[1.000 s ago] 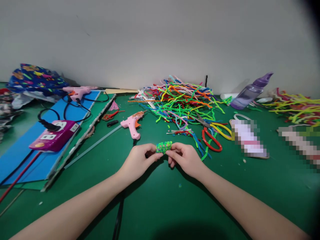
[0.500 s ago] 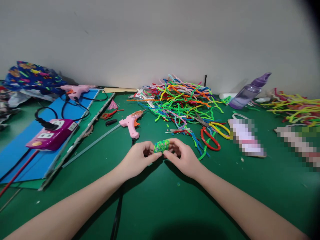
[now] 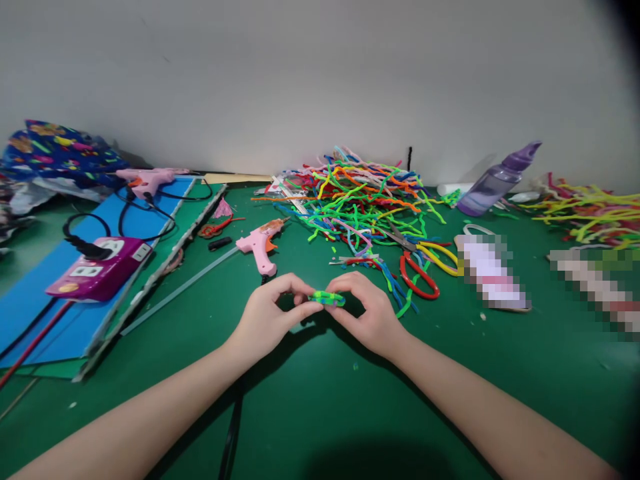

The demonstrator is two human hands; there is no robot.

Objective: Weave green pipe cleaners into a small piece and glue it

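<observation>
Two hands in head view, both on one small fuzzy piece (image 3: 327,299), green w/ blue bits, seen nearly edge-on. It's up above the table (image 3: 500,347), approx. midway btwn L & R edges, nearer the front edge than the big pile. L hand (image 3: 270,312): thumb & fingers pinched narrow on piece's L end. R hand (image 3: 367,312): same kind of pinch on its R end, thumb on the near side. Some fingertips hidden, can't tell exact grip there. Pink glue gun (image 3: 261,247) lies just beyond L hand, nozzle twd back edge, long glue stick (image 3: 180,291) out its rear twd L edge. Scissors (image 3: 412,247), red & yellow handles, lie beyond R hand, partly on the pile (image 3: 360,193) of multicol. fuzzy stems, which runs to the back edge. Purple bottle (image 3: 493,187) near back edge, R of pile; blurred flat item (image 3: 490,273) in front of it. Twd L edge: magenta pwr strip (image 3: 103,270) w/ black plug in, on blue board (image 3: 70,333); 2nd glue gun (image 3: 150,180) at board's far end, patterned cloth (image 3: 63,152) beside it nr back edge
</observation>
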